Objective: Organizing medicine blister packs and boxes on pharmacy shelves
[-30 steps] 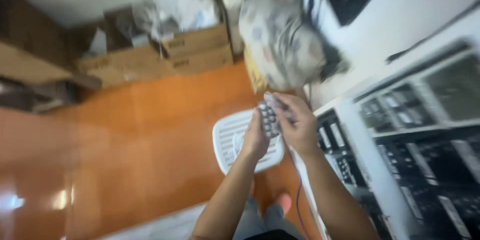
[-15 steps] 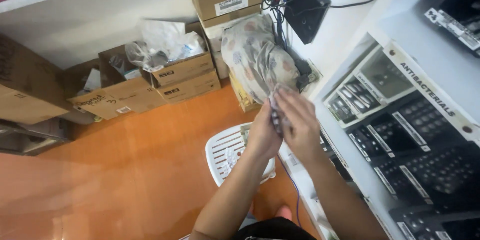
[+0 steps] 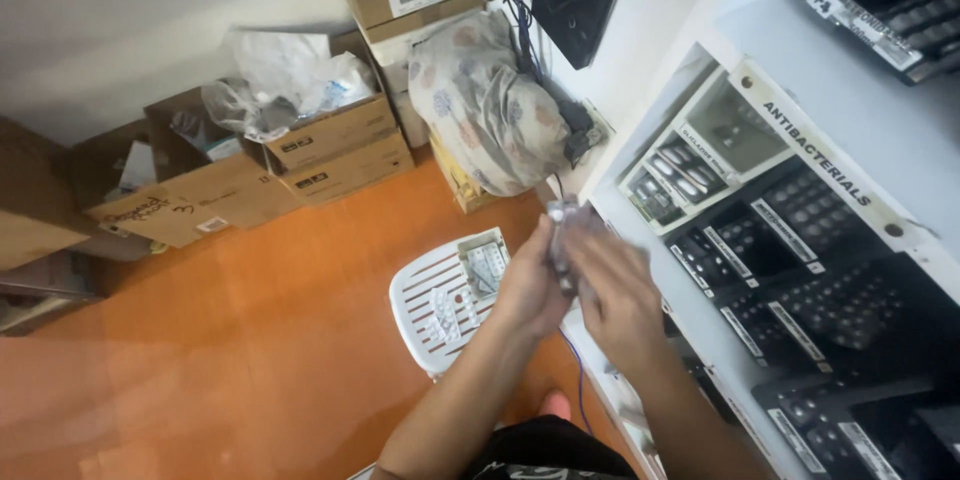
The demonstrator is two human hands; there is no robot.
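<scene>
Your two hands meet on a strip of blister packs in front of the shelf.

Left to right: cardboard boxes (image 3: 300,155) line the wall; a white plastic stool (image 3: 440,305) stands on the orange floor (image 3: 200,340); your left hand (image 3: 530,285) and right hand (image 3: 620,295) are both clamped on the blurred blister strip (image 3: 563,240) between them; white shelf compartments (image 3: 790,240) hold more packs.

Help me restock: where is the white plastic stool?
In the head view, the white plastic stool stands on the orange floor, just left of the hands.
</scene>
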